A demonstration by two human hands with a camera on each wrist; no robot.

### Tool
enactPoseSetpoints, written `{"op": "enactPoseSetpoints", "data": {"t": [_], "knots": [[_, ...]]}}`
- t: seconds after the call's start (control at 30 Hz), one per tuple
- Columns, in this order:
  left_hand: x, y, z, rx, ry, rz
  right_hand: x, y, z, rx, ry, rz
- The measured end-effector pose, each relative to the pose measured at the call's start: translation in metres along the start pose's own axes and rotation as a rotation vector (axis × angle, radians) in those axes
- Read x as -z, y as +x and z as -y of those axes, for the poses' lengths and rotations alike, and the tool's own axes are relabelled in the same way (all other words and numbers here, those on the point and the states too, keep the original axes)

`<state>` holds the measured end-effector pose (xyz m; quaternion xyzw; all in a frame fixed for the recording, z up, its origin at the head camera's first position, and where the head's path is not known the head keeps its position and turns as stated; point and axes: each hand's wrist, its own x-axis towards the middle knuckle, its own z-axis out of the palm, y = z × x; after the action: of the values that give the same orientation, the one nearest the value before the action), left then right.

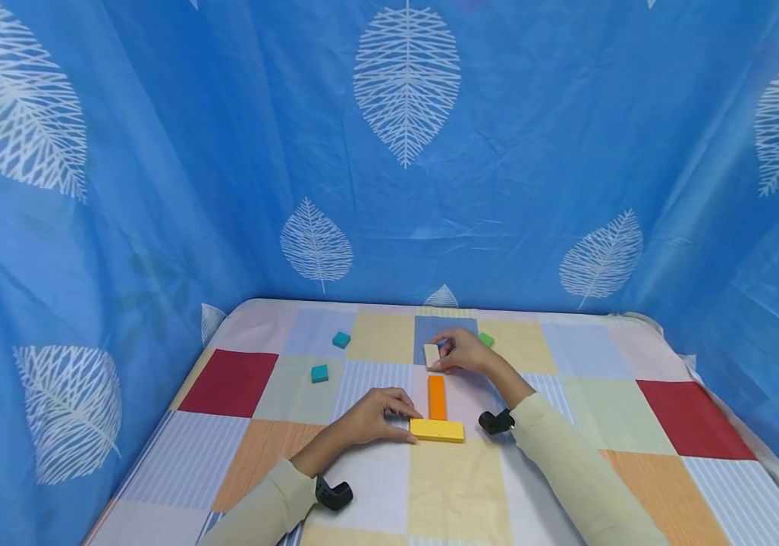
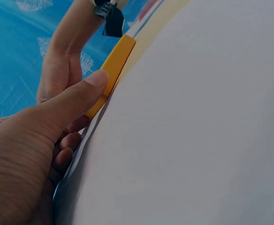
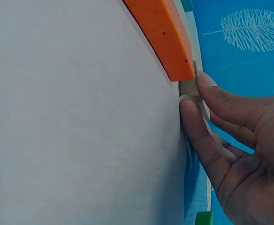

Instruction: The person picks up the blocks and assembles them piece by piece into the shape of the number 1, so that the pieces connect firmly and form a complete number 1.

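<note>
A yellow rectangular block (image 1: pixel 437 431) lies crosswise on the patchwork cloth. My left hand (image 1: pixel 370 417) pinches its left end between thumb and fingers, and the thumb shows on the yellow block (image 2: pixel 117 61) in the left wrist view. Beyond its middle an orange block (image 1: pixel 436 397) lies lengthwise, its near end at the yellow block. Past the orange block's far end, my right hand (image 1: pixel 463 351) pinches a small cream block (image 1: pixel 431 356) between thumb and fingers. In the right wrist view the cream block (image 3: pixel 189 88) is partly hidden behind the fingers and the orange block (image 3: pixel 167 40).
Two teal blocks lie at the left, one farther back (image 1: pixel 341 340) and one nearer (image 1: pixel 319 373). A green block (image 1: pixel 486 340) sits just behind the right hand. Blue leaf-patterned curtain (image 1: pixel 375 227) hangs around the back and sides of the cloth-covered table (image 1: pixel 553 485).
</note>
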<state>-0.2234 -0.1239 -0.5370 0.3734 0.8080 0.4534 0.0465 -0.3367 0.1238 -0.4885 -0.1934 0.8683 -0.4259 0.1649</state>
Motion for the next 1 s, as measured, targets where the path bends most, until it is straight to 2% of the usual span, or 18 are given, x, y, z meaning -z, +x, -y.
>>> {"op": "enactPoseSetpoints", "data": {"t": [0.27,0.57,0.77,1.0], "knots": [[0.0,0.001,0.0,0.018,0.001,0.007,-0.001,-0.009,-0.008,-0.009,0.091,-0.02],[0.0,0.001,-0.001,0.01,0.0,-0.002,-0.006,-0.017,-0.016,-0.022,0.287,-0.043],[0.0,0.001,-0.001,0.013,-0.001,0.0,-0.009,-0.018,-0.017,-0.042,0.309,-0.07],[-0.001,0.002,-0.001,0.023,0.009,0.001,-0.009,-0.018,-0.016,-0.031,0.315,-0.066]]}}
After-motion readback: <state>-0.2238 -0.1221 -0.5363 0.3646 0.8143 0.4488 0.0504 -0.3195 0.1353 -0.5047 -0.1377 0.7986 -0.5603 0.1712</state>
